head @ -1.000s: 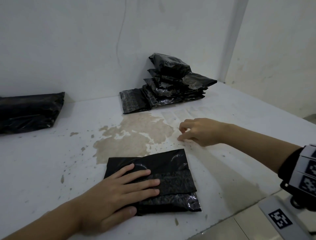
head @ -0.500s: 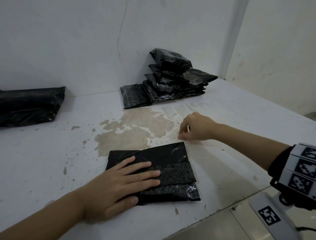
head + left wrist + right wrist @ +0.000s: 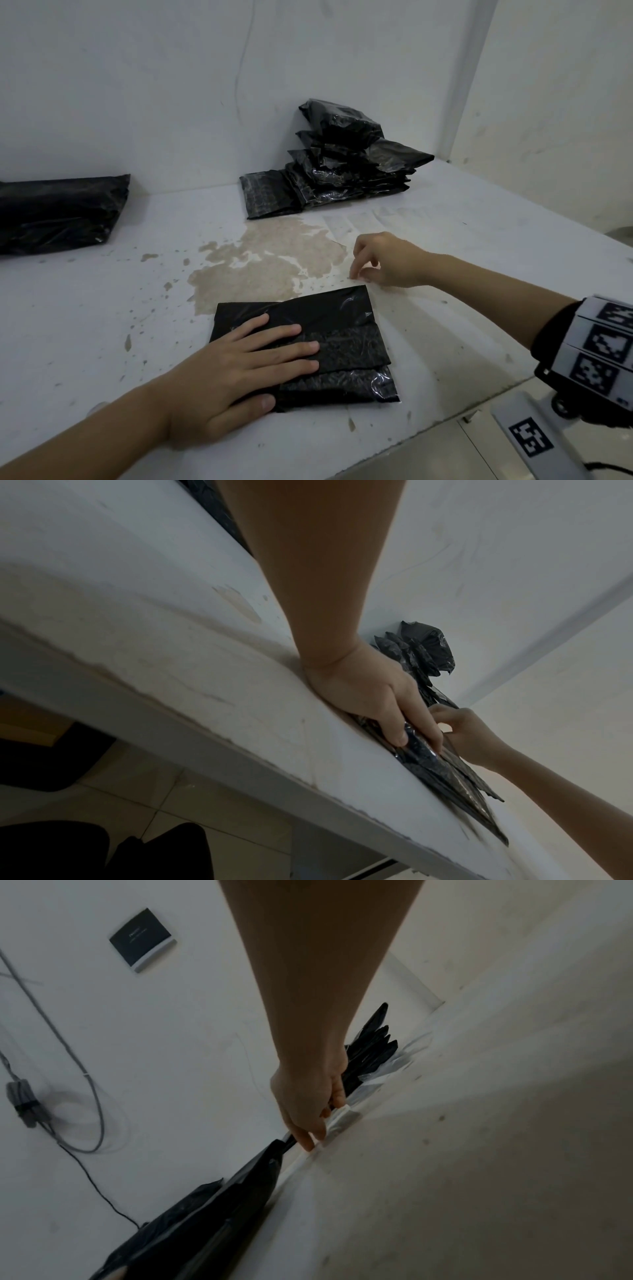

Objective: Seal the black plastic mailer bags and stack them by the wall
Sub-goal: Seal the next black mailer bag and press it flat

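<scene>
Both hands work at one black mailer bag (image 3: pixel 329 346) lying flat on the white table (image 3: pixel 85 342). From the head view, the left hand (image 3: pixel 239 373) presses straight, spread fingers flat on the bag's left half, gripping nothing. At about 1 o'clock from the bag, the right hand (image 3: pixel 383 260) sits just past the bag's far right corner, thumb and forefinger pinched together over the table; what they nip is too thin to name from here. A stack of sealed bags (image 3: pixel 346 161) rests against the wall at 12 o'clock, and a larger black bag (image 3: pixel 58 212) lies at 10 o'clock. A tan stain (image 3: pixel 267 260) spreads between the near bag and the stack.

Left wrist view: the left hand (image 3: pixel 373 696) lies flat along the bag (image 3: pixel 441 769), with the right hand (image 3: pixel 462 731) just beyond it and the stack (image 3: pixel 424 650) behind.

Right wrist view: the right hand (image 3: pixel 311 1104) holds a pale, clear strip (image 3: pixel 342 1118) between its fingertips, close above the table (image 3: pixel 479 1150), with the mailer bag (image 3: pixel 212 1210) at 7 o'clock.
</scene>
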{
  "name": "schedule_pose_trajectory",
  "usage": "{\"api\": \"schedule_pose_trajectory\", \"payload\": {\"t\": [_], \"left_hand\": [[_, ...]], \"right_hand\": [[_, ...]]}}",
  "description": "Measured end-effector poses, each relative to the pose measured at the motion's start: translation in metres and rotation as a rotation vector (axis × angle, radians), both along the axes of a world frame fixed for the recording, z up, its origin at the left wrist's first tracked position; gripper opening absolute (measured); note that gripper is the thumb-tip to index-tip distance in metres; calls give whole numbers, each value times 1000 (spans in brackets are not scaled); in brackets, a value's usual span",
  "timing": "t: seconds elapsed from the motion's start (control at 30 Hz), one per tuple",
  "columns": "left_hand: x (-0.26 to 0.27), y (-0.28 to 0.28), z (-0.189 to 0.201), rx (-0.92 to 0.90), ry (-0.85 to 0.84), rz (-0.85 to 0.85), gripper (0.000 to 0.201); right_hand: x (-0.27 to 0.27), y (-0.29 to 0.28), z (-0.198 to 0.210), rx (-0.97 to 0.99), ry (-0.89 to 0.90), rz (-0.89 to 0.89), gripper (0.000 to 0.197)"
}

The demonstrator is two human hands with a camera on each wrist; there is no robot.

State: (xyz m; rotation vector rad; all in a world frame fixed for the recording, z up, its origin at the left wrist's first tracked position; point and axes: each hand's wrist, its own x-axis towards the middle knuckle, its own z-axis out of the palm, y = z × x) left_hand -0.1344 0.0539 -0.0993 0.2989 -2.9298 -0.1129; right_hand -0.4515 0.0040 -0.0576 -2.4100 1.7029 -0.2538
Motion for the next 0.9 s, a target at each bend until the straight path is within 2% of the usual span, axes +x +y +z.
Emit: {"api": "schedule_pose_trajectory", "payload": {"t": [0.1,0.23,0.33,0.57,0.7,0.83,0.9], "left_hand": [[0,0,-1,-6,2,3,49],[0,0,0,-8,8,-1,48],[0,0,0,-9,8,-2,48],[0,0,-1,-17,2,2,49],[0,1,0,14,-11,7,48],[0,1,1,3,-20,8,48],[-1,1,2,-11,-28,10,49]], "right_hand": [[-10,4,4,-6,179,155,20],[-19,8,3,-186,319,350,20],[-21,5,7,-299,442,471,27],[-9,-9,20,-437,756,759,32],[-13,-25,18,-510,788,928,27],[-19,-31,14,-521,731,958,32],[-19,-31,10,-518,719,963,20]]}}
